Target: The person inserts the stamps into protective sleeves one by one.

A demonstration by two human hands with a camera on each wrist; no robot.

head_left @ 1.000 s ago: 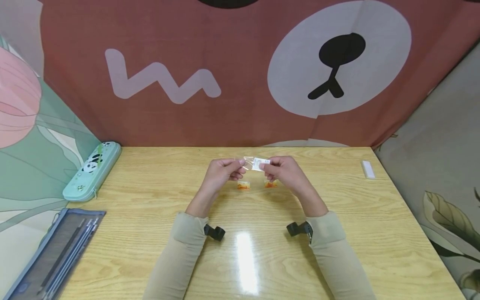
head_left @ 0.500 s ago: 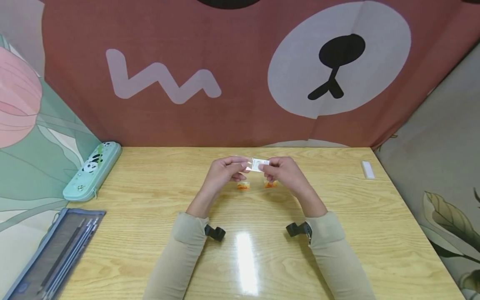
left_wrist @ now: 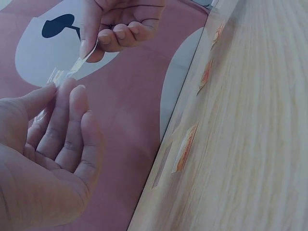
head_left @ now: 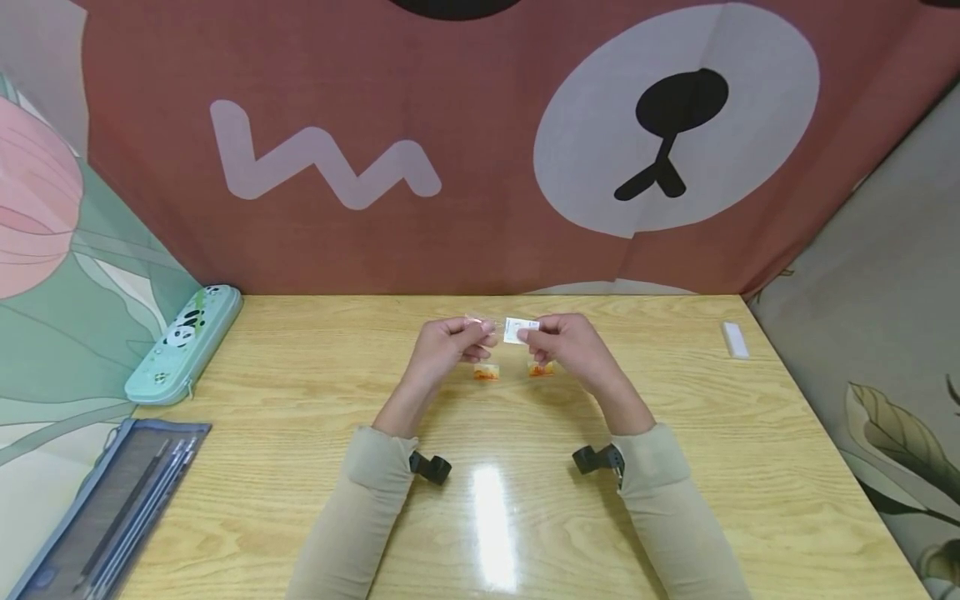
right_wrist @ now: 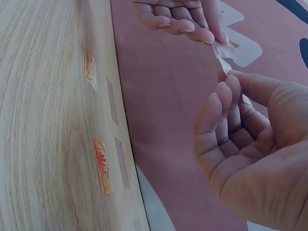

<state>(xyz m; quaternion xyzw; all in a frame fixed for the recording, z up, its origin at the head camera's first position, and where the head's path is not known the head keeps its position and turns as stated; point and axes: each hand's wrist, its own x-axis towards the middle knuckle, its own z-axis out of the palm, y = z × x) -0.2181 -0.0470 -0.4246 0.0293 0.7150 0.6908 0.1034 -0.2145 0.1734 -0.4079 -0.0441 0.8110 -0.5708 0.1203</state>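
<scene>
Both hands are raised close together above the far part of the table. My right hand [head_left: 566,340] pinches a small white printed card [head_left: 517,330] between thumb and fingers, its left part showing in the head view. Thumb and forefinger of my left hand [head_left: 454,342] pinch a piece of clear plastic film [left_wrist: 58,76], which reaches to the card's edge in the left wrist view. Beneath the hands lie two small flat orange-and-yellow pieces with red print: a left one [head_left: 487,372] and a right one [head_left: 541,368], partly covered by the right fingers.
A mint panda pencil case [head_left: 183,343] sits at the table's back left, with a dark mesh pouch [head_left: 142,500] of pencils in front of it. Far right lies a white block [head_left: 735,340]. A printed cloth [head_left: 480,242] hangs behind the table [head_left: 315,483].
The film stretched clear between the hands one second ago; now it is gathered at the left fingertips, which have shifted slightly right. The white card stays in the right hand, nearly still.
</scene>
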